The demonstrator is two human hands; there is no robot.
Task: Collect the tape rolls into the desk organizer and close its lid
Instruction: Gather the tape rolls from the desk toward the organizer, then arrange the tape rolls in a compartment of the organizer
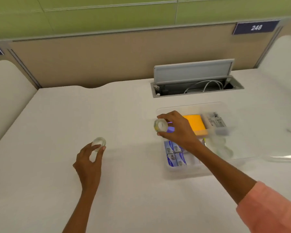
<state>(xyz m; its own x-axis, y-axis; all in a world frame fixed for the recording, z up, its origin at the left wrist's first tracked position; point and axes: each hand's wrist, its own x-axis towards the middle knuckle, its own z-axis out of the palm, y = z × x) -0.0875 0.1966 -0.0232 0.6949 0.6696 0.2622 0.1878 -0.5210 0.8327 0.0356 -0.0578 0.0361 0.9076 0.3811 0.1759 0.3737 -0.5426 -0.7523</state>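
On the left of the white desk (57,115) we see the left hand (89,162) pinching a clear tape roll (99,143) between thumb and fingertips; whether the roll touches the desk surface we cannot tell. Further right, the right hand (176,128) grips a second tape roll (160,126), held at the left edge of the clear desk organizer (180,167). The hand and forearm cover part of the organizer's compartments. We make out small blue boxes (174,155), an orange pad (196,123) and a blurred grey item (unreadable). The transparent lid (286,157) lies open to the right, cut off by the frame edge.
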